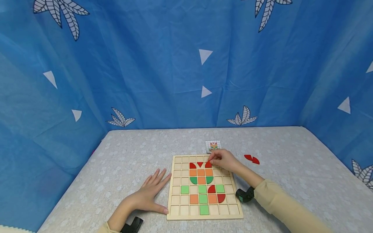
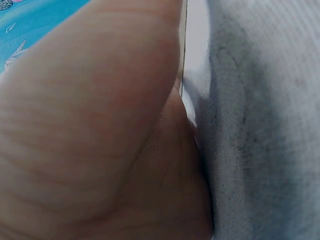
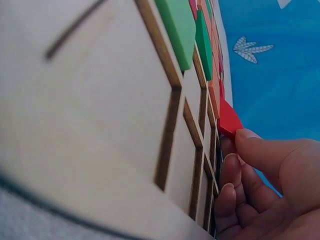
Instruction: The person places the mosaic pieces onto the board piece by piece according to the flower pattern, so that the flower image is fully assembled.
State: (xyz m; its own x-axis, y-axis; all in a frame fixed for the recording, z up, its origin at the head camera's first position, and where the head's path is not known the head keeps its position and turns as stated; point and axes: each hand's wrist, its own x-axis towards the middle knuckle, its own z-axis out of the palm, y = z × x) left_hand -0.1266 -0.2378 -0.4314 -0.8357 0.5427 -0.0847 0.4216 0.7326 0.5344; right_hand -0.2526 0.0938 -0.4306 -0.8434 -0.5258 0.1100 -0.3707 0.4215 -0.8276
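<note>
A wooden grid board (image 1: 175, 210) lies on the table with coloured tiles in its cells. My right hand (image 1: 223, 159) pinches a red quarter-circle tile (image 3: 229, 119) between thumb and fingers, at a cell near the board's far side. In that same row sit a red triangle tile (image 1: 199, 164) and another red quarter-circle (image 1: 192, 165). Below them are orange tiles (image 1: 201, 172), dark green quarter-circles (image 1: 193, 180) and light green squares (image 1: 204, 209). My left hand (image 1: 148, 194) lies spread on the table, its thumb at the board's near left edge.
Two loose red tiles (image 1: 252, 159) lie on the tablecloth (image 1: 279, 152), right of the board. A small pattern card (image 1: 212, 145) lies behind the board, partly covered by my right hand. Blue curtains (image 1: 163, 64) enclose the back and sides.
</note>
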